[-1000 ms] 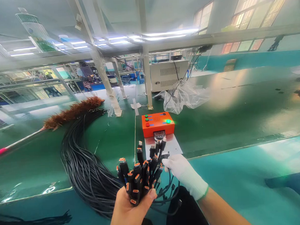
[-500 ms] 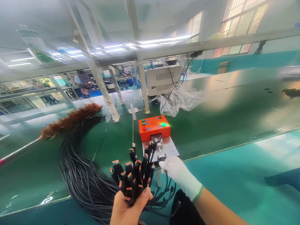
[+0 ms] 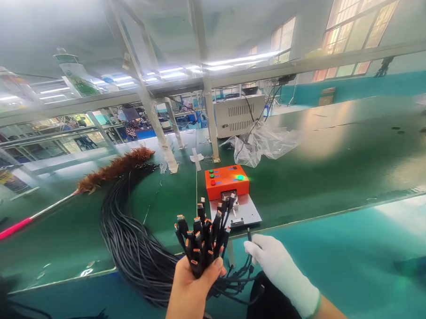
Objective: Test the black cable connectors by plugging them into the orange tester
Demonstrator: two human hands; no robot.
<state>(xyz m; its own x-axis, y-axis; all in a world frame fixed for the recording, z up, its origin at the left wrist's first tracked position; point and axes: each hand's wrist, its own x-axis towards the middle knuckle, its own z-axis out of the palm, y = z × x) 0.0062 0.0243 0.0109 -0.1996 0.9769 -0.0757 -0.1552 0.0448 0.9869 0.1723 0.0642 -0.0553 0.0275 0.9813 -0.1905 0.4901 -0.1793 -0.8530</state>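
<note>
My bare left hand (image 3: pixel 200 277) is closed round a bunch of black cable connectors (image 3: pixel 202 235), their metal ends with orange rims pointing up. My right hand (image 3: pixel 264 253), in a white glove, pinches one black connector (image 3: pixel 249 234) just in front of the metal plate's near edge. An orange box (image 3: pixel 226 183) with red and green buttons and a lit green light stands on the bench, joined to the silver metal plate (image 3: pixel 250 212). The long bundle of black cables (image 3: pixel 124 234) curves over the bench to the left and hangs past its edge.
A brown duster (image 3: pixel 114 171) with a pink handle lies at the left. Behind the orange box are clear plastic bags (image 3: pixel 262 145), a grey metal case (image 3: pixel 238 115) and frame posts (image 3: pixel 211 117). A ruler (image 3: pixel 196 159) lies on the green bench (image 3: pixel 322 169).
My right hand has drawn back from the metal plate, down and to the right, with the black connector in its fingers. The view has shifted slightly left.
</note>
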